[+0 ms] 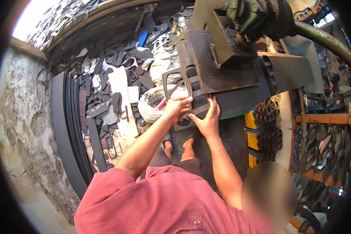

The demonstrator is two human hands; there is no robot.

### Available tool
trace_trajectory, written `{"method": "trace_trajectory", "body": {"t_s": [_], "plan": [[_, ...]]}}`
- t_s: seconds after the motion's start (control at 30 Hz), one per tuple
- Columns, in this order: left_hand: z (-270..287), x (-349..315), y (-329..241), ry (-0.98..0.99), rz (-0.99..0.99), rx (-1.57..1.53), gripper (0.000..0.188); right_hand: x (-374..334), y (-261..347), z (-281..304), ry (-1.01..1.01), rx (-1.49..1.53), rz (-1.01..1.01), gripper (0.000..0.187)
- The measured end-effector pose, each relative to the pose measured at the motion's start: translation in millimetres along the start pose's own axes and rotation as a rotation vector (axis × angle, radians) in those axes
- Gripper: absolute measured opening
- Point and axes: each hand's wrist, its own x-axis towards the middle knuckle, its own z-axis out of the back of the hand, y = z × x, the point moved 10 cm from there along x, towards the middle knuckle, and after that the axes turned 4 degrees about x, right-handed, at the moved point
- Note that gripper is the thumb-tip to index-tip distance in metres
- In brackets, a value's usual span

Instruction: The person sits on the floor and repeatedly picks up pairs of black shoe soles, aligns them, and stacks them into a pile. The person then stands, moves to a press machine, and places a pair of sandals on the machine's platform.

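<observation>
My left hand [177, 108] is closed at the near left edge of a dark, sole-shaped cutting die [197, 99] with crossbars. My right hand [207, 120] grips the die's near end, thumb and fingers apart around it. The die lies partly beneath the dark metal plate [224, 74] of a press, which hides its right side. Left of it, a black sheet offcut [165, 84] with large cut-out openings sticks out beside my left hand. A long black sheet [241, 94] extends under the plate to the right, where a second die [269, 74] stands.
The press's greenish arm [257, 17] hangs overhead. Dark offcuts [101, 107] and white sacks [154, 105] cover the floor at left, beside stacked black sheets [62, 117]. Yellow boxes [252, 138] and several dies [270, 140] stand at right, near an orange-framed rack [325, 119].
</observation>
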Motion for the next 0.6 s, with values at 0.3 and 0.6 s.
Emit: {"method": "trace_trajectory", "body": {"t_s": [0.3,0.6], "plan": [[-75.3,24.0,-57.8,0.248,-0.178,0.068,0.087,-6.1,-65.5,41.9,-0.049,-0.187,0.024,0.106],[-65.4,16.3,-48.0,0.274,-0.138,0.114,0.081,-13.1,-59.5,42.6,-0.014,-0.202,-0.003,0.103]]}}
